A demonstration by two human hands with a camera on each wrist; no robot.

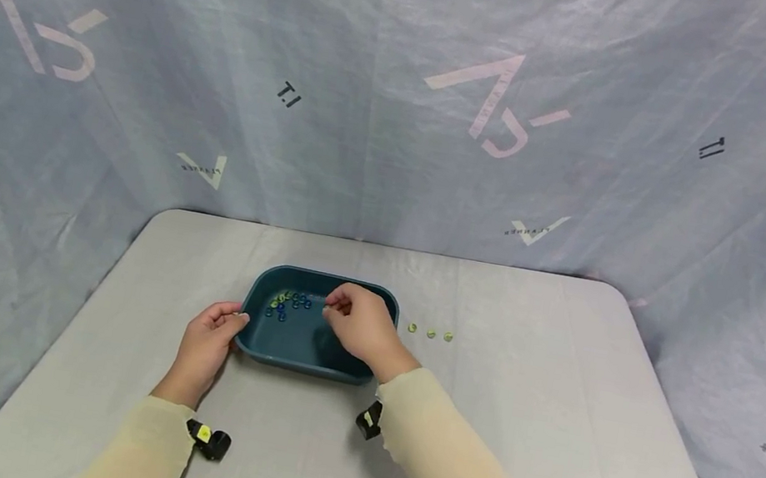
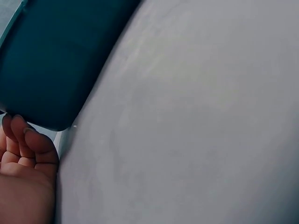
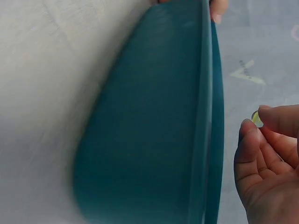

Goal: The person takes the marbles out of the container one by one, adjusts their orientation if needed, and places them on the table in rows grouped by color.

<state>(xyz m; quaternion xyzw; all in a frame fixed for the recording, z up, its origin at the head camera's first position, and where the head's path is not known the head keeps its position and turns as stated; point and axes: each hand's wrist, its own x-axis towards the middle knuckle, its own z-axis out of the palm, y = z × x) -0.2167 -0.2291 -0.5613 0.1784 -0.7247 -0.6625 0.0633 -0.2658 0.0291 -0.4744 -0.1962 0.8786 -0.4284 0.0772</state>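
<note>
A dark teal plastic tray point(image 1: 302, 357) stands on the table with several blue marbles point(image 1: 296, 304) and several yellow-green marbles point(image 1: 275, 304) in its left half. My left hand point(image 1: 204, 344) grips the tray's left end, thumb at the rim and fingers against the outer wall. Over the right half of the tray is my right hand point(image 1: 362, 327). Its thumb and fingertips pinch a clear marble with a yellow streak point(image 3: 256, 118), held above rim level in the right wrist view. In the left wrist view, the left fingers point(image 2: 41, 141) touch the tray's outer wall.
Right of the tray, three yellow-green marbles point(image 1: 431, 333) lie in a loose row on the pale cloth-covered table point(image 1: 518, 431). A grey printed curtain point(image 1: 368, 144) hangs behind the table and along both sides.
</note>
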